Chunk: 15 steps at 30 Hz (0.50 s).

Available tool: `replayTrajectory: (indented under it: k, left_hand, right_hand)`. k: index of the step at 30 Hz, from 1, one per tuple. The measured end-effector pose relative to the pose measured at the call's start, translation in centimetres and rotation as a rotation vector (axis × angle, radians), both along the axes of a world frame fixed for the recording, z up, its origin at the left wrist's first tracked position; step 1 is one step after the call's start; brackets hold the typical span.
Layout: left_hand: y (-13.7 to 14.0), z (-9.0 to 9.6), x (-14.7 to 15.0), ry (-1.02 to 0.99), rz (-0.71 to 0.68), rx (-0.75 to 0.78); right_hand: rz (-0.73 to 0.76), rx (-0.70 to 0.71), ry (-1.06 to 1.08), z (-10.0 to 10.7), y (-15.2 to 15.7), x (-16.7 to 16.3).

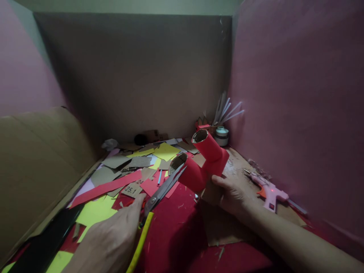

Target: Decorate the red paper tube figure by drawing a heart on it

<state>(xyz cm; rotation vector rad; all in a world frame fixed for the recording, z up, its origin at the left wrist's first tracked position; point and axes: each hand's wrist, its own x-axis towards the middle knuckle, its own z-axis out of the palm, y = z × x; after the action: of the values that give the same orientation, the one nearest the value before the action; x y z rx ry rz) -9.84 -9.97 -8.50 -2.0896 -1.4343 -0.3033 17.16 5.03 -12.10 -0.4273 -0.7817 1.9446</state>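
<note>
My left hand (113, 235) is closed round the handles of a pair of scissors (165, 191). The grey blades point up and to the right, their tips in front of the open end of a red tube. A narrow yellow strip (140, 242) runs down beside that hand; I cannot tell whether it is gripped too. My right hand (230, 193) grips a red tube piece (212, 161) with two open cardboard-lined ends, held above the table. Brown cardboard (212, 191) shows at the thumb, and a flat cardboard piece (222, 227) lies beneath.
Paper and cardboard scraps (113, 182) cover the left and back of the red table (162, 242). A pink glue gun (270, 191) with a red light lies at right. White sticks (227, 112) and a lidded jar (222, 135) stand at the back. A cardboard panel (42, 163) borders the left.
</note>
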Motion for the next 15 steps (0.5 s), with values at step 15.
replayTrajectory:
  k: [15]
  left_hand:
    - [0.3, 0.8, 1.5, -0.175, -0.056, -0.107]
  right_hand:
    - [-0.127, 0.051, -0.037, 0.9, -0.6, -0.5]
